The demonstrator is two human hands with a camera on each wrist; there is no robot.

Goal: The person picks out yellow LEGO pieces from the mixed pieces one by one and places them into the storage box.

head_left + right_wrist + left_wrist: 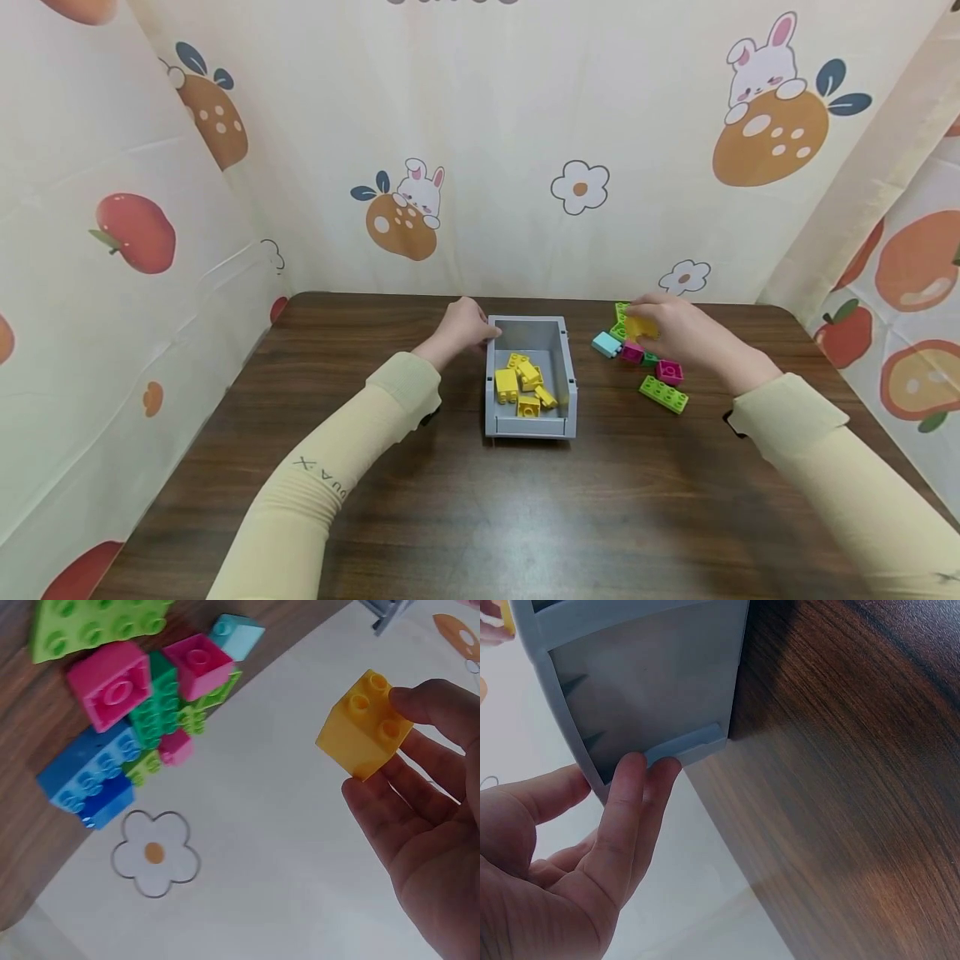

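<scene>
My left hand [462,323] grips the grey bin [532,428] near its far left corner. In the left wrist view, its thumb and fingertips touch the bin's side panel [649,690] and edge. Several yellow bricks [507,385] lie loosely inside the bin. Over to the right, my right hand [688,332] holds a yellow toy building brick [358,729] above the pile, pinched between thumb and fingers with its studs showing in the right wrist view. Below that hand are a magenta brick [669,372], a light blue brick [606,344] and a long lime brick [663,394].
The right wrist view shows more of the pile: a dark green brick [154,701], blue bricks [90,765] and a small pink brick [176,747]. Everything rests on a dark wooden table [480,517]. A printed curtain [495,108] borders its back and sides.
</scene>
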